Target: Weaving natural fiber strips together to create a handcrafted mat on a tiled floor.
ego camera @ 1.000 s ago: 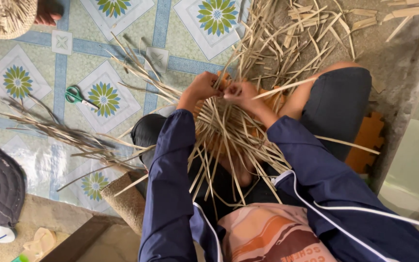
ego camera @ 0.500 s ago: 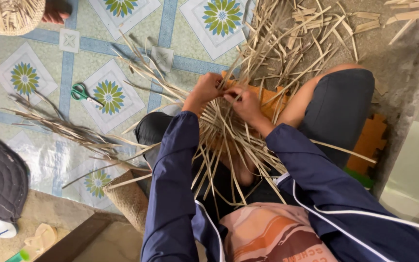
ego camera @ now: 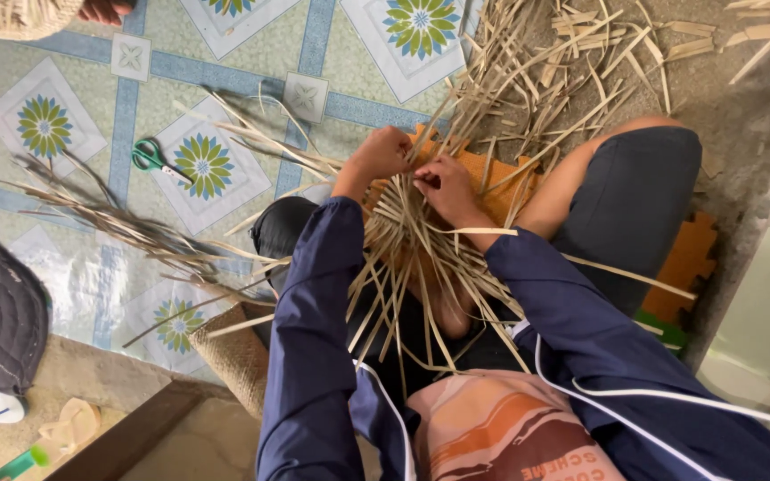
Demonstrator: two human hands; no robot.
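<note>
Single head-worn view, steeply downward, close over the lap, tiled floor (ego camera: 225,53) beyond.

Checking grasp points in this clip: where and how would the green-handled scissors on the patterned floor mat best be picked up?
Take the green-handled scissors by the looped handles at their upper-left end, coming from above. They lie flat on the patterned floor mat, blades closed and pointing lower right towards loose straw strips, with bare mat around the handles.

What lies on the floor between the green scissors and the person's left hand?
In the head view, loose pale strips fan across the patterned floor mat between the green scissors and the left hand, which grips the woven strip work.
</note>
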